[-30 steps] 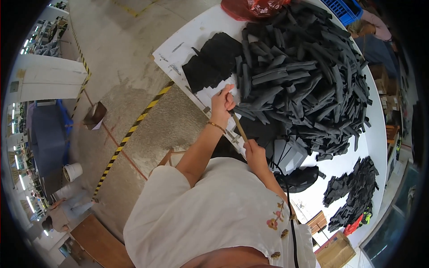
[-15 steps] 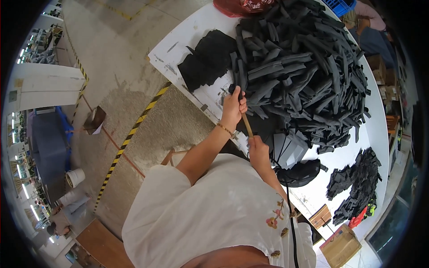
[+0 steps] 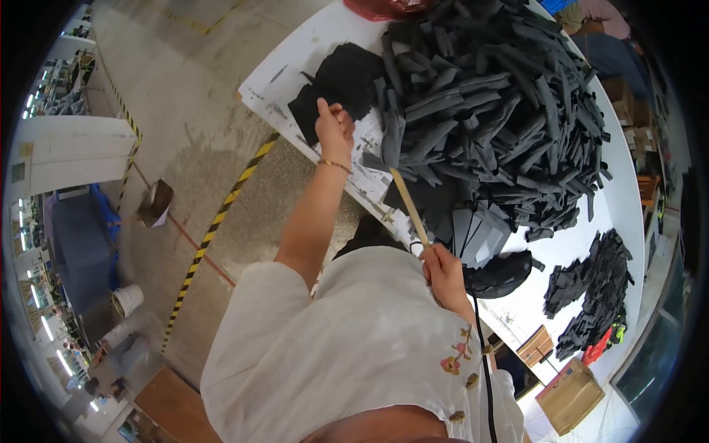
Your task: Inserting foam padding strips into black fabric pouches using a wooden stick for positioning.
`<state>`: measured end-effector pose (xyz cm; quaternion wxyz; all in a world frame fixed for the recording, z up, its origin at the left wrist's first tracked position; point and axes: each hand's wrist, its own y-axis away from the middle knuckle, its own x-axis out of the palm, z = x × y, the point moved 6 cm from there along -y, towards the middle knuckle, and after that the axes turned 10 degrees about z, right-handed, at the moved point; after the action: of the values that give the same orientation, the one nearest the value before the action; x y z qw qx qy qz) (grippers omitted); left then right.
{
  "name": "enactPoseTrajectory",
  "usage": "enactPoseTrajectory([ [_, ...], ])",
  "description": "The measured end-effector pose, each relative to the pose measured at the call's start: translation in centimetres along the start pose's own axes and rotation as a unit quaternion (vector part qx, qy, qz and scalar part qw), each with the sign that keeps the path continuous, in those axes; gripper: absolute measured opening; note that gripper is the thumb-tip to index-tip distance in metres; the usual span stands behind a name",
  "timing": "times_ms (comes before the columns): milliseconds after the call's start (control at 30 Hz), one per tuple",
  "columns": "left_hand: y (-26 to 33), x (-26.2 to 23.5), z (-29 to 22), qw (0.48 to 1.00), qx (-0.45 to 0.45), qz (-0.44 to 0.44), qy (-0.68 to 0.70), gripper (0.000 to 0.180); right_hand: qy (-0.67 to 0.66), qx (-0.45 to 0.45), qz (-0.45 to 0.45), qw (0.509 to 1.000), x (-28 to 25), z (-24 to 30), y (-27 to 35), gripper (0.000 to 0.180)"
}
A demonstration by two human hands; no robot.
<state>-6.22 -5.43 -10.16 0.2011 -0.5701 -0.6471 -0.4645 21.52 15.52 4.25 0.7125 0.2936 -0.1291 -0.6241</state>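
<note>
My right hand (image 3: 445, 275) is closed around the near end of a thin flat wooden stick (image 3: 408, 199). The stick slants up and left, its far tip beside the dark grey fabric tubes at the edge of a big heap (image 3: 480, 111). My left hand (image 3: 334, 131) is off the stick, over the flat black fabric pieces (image 3: 351, 74) on the left of the white table (image 3: 273, 81). Its thumb stands apart from loosely curled fingers, and I see nothing held in it.
A black bag-like item (image 3: 502, 275) and a grey box-shaped thing (image 3: 480, 232) lie right of the stick. Smaller black pieces (image 3: 594, 288) are piled further right. A cardboard box (image 3: 569, 396) stands at lower right. Another person (image 3: 605, 18) is at far upper right.
My left hand has left the stick's far end and moved left over the flat black pieces, its fingers loosening. The right hand and stick have shifted slightly down and right.
</note>
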Motion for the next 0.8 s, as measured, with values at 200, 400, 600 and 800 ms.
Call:
enactPoseTrajectory([
  [200,6.9,10.8,6.1,0.964,-0.247,0.034,-0.088,0.052,-0.024,-0.045,-0.032,0.998,-0.7,-1.4,-2.8,0.019],
  [400,-5.0,7.3,0.3,0.972,-0.071,0.173,0.14,0.031,0.104,-0.151,0.147,0.972,1.6,-2.6,0.3,0.021],
  [600,-0.7,7.6,2.5,0.979,-0.141,0.051,-0.14,0.077,-0.115,-0.036,0.069,0.99,-1.4,-0.8,-2.0,0.026],
  [800,4.1,11.8,6.4,0.923,-0.304,0.229,-0.051,0.059,-0.091,-0.012,0.036,0.995,-1.2,-2.1,-2.5,0.025],
])
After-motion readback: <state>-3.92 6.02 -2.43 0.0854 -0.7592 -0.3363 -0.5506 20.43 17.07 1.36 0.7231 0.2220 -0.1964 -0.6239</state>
